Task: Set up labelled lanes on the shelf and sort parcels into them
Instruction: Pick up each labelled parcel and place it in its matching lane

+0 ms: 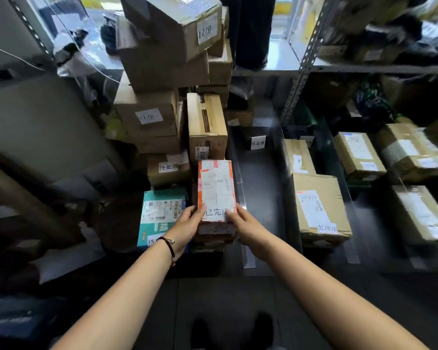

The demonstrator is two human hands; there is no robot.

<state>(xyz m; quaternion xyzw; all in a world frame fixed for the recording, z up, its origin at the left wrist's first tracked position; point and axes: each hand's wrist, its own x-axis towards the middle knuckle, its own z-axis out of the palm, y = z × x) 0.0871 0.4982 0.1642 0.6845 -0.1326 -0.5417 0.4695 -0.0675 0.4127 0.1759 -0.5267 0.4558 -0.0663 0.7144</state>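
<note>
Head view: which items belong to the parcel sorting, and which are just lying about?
Job: orange parcel gripped by left hand and right hand; its handwritten label; labelled brown parcel; teal box.
Lying about: grey cabinet; white cable.

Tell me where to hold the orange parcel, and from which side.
Hold the orange parcel by its long sides at the near end, from the front, as the left hand and right hand do. It lies flat, pointing away; an upright brown box stands behind.
</note>
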